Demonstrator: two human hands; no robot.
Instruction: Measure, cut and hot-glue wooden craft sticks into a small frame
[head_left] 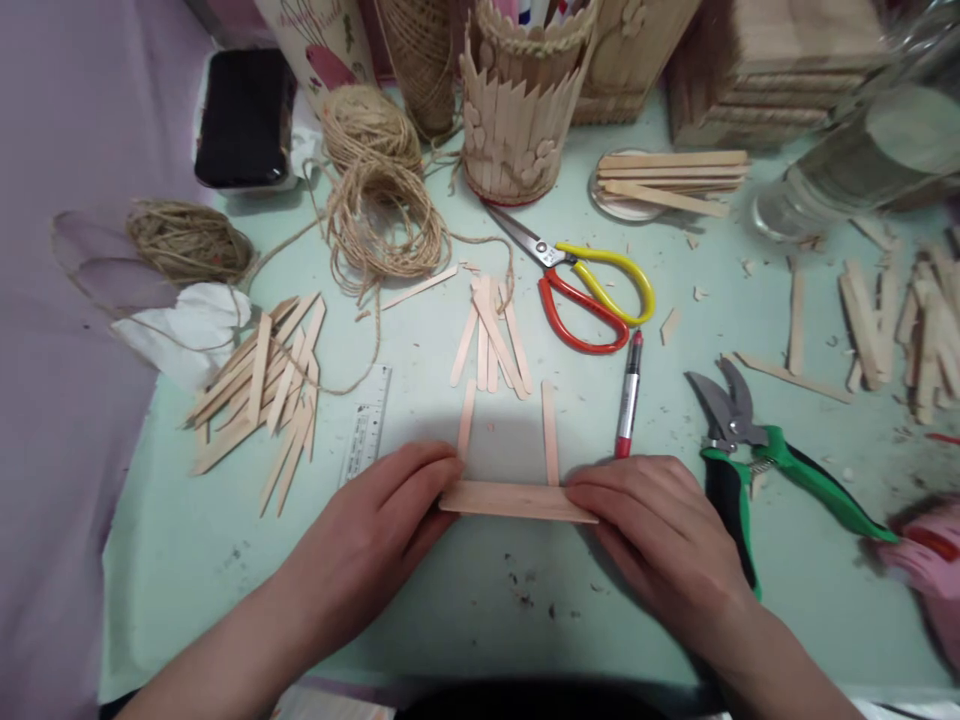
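Observation:
Both hands grip a flat panel of wooden craft sticks (517, 501) near the front middle of the table. My left hand (382, 510) is closed on its left end, and my right hand (660, 525) is closed on its right end. Two thin sticks run away from the panel's far side: a left stick (466, 420) and a right stick (550, 425). Whether they are joined to the panel I cannot tell. Just beyond lies a small fan of loose sticks (491, 340). A clear ruler (367, 420) is beside my left hand, and a red marker (630, 395) lies beyond my right hand.
Scissors (574, 275) and green-handled pruning shears (739, 440) lie to the right. Cut sticks (262, 380) are heaped at left, near coils of twine (386, 220). A stick-covered pen holder (517, 120), a stick bundle (671, 175) and a clear bottle (840, 160) stand farther back.

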